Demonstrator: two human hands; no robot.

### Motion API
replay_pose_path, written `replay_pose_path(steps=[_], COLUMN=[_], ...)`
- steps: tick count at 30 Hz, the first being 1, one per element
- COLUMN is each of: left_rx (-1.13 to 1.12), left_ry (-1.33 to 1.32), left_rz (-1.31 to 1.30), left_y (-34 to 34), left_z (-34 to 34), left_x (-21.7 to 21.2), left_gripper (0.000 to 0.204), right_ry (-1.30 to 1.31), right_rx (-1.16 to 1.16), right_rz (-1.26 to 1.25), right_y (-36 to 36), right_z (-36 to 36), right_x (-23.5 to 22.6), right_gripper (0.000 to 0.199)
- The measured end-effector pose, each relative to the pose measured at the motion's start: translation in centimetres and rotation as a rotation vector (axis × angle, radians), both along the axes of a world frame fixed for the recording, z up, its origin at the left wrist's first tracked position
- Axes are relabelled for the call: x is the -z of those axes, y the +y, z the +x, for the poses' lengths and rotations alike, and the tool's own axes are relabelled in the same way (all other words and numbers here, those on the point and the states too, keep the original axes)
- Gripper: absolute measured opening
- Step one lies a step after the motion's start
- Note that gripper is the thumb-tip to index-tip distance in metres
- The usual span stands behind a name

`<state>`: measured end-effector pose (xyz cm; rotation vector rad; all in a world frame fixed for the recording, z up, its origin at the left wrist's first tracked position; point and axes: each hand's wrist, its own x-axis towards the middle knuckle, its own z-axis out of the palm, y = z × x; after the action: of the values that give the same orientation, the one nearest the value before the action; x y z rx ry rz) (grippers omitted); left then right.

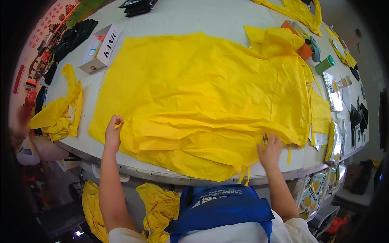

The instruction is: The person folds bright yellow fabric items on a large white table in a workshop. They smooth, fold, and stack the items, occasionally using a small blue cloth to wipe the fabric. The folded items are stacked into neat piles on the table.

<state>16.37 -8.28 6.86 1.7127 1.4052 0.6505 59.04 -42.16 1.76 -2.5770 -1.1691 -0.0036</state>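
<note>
A large yellow raincoat-like garment [194, 89] of thin, creased sheet is spread over the white table. Its near side is gathered in long folds, and narrow ties hang at the front edge. At the left end of those folds, my left hand [114, 133] is closed, pinching the garment's edge between thumb and fingers. My right hand [270, 152] rests on the near right part of the garment with its fingers apart. A small dark, shiny mark or piece shows by its fingertips, too small to make out.
A white open box [99, 48] stands at the left, near a crumpled yellow garment [60, 109]. On the right are an orange box [304, 52], a green cylinder [325, 65] and several flat packages [334, 141]. More yellow sheeting [158, 206] lies below the table's near edge [162, 175].
</note>
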Motion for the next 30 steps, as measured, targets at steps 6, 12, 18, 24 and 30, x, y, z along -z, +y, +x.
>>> replay_pose_path(steps=[6,12,18,24,30], left_rx=[0.002,-0.064,-0.122,-0.064,-0.051], left_ry=[0.035,-0.053,0.219,0.198,-0.545], left_rz=[-0.284,-0.418,-0.496,0.167,-1.553], left_y=[2.4,3.0,3.5,-7.7,-28.7], left_z=[-0.8,-2.1,-1.0,3.5,20.8], left_x=[3.8,3.8,-0.7,6.0,5.7], left_gripper=[0.010,0.016,0.021,0.025,0.036], right_ry=[0.250,0.027,0.053,-0.175,-0.147], right_rx=[-0.141,0.096,0.482,0.161,-0.239], right_rz=[-0.054,0.265,-0.008,0.172,0.087], right_y=[-7.9,-11.6,-16.3,-13.3,-8.0], right_z=[4.9,17.4,28.1,21.9,14.0], right_x=[2.6,1.8,2.9,1.7,0.2], right_gripper=[0.027,0.018,0.028,0.049,0.028])
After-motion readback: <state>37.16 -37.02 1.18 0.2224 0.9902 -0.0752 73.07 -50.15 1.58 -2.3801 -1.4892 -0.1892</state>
